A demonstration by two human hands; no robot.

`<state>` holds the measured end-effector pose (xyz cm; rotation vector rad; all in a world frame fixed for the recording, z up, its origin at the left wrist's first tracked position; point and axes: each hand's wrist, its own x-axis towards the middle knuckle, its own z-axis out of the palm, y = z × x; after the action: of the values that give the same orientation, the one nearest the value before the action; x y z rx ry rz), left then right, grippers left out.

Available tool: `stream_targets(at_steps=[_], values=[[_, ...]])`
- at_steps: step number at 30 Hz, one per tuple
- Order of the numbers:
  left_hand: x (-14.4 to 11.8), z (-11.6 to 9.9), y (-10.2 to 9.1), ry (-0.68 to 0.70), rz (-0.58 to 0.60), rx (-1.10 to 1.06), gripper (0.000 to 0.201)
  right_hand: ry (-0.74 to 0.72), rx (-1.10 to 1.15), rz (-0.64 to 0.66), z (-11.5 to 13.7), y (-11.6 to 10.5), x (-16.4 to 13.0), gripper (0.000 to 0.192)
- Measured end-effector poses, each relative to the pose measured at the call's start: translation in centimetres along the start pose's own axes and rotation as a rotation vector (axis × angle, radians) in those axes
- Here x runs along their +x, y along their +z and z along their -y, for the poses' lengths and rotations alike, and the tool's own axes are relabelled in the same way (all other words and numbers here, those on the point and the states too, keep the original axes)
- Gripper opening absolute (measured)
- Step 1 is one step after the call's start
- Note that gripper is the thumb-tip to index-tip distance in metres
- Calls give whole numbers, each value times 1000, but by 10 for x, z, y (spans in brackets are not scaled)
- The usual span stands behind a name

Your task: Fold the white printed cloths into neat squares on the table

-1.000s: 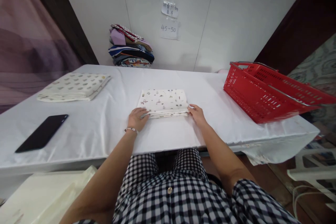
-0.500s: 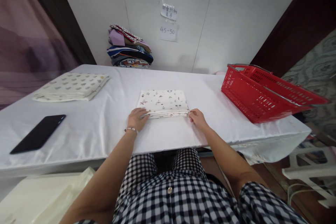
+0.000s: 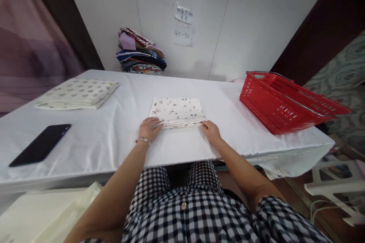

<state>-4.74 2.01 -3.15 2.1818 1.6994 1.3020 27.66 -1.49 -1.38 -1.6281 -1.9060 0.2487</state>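
A folded white cloth (image 3: 178, 110) with small dark and reddish prints lies flat before me, its layered edge facing my body. At its near left corner, my left hand (image 3: 150, 129) pinches the edge, a bracelet round the wrist. My right hand (image 3: 210, 131) is closed on the near right corner, thumb and fingers at the layers. The fingertips under the fabric are partly hidden on both sides.
A white-covered table (image 3: 182, 146) carries a second folded cloth (image 3: 75, 93), a black phone (image 3: 40, 145), a stack of folded fabrics (image 3: 141, 53) by the wall, and a red basket (image 3: 285, 102) at right. A white plastic stool (image 3: 333, 186) stands beyond the table's right end.
My right hand has shifted slightly left and inward onto the cloth's near right corner. My left hand and the cloth look almost unmoved.
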Motion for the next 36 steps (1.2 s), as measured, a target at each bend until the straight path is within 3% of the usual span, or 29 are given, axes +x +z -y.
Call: stream_targets(at_steps=[11, 26, 32, 36], values=[[-1, -4, -3, -28, 17, 16, 16, -210, -260, 16, -10, -19, 8, 25], [-2, -3, -1, -29, 25, 28, 16, -217, -276, -31, -29, -6, 6, 26], [-2, -15, -10, -35, 46, 127, 17, -216, -293, -32, -31, 0, 7, 24], [-2, -37, -13, 100, -7, 252, 22, -205, -298, -41, -28, 2, 7, 23]])
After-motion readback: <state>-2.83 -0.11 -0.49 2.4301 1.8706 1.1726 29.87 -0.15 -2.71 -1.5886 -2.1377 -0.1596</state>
